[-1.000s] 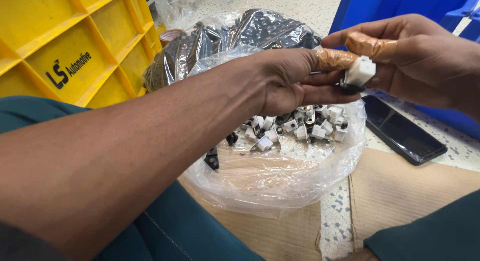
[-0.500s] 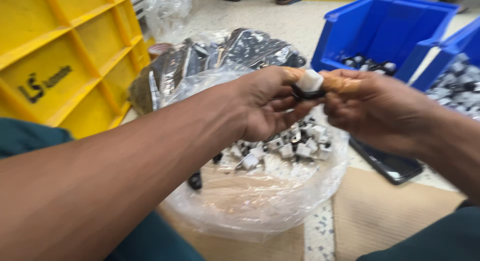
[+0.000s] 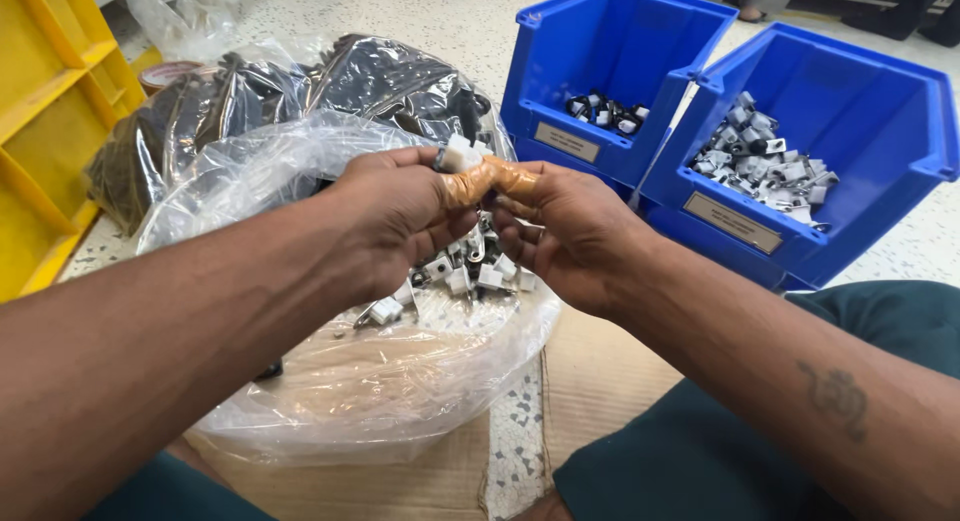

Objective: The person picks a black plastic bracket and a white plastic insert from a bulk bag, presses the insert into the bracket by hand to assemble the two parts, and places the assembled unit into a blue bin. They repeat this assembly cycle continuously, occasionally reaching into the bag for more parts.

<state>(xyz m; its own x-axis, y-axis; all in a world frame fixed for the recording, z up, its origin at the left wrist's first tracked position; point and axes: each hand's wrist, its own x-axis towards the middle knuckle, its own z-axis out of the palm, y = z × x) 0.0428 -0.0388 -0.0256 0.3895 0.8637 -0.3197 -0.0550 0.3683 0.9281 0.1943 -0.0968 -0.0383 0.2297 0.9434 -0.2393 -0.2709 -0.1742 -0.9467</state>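
Hands: left [image 3: 400, 216] & right [image 3: 565, 231] both pinch small white plastic clip [image 3: 462, 155] w/ dark metal ring.

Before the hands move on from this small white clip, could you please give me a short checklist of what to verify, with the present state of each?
1. Small white clip gripped at the fingertips of both hands, left hand and right hand: ok.
2. Both thumbs wrapped in tan tape: ok.
3. Clear bag open under the hands, loose clips in reach: ok.
4. Left blue bin open, a few parts inside: ok.
5. Right blue bin open, room above its pile: ok.
6. Clip free of damage: cannot tell, too small.
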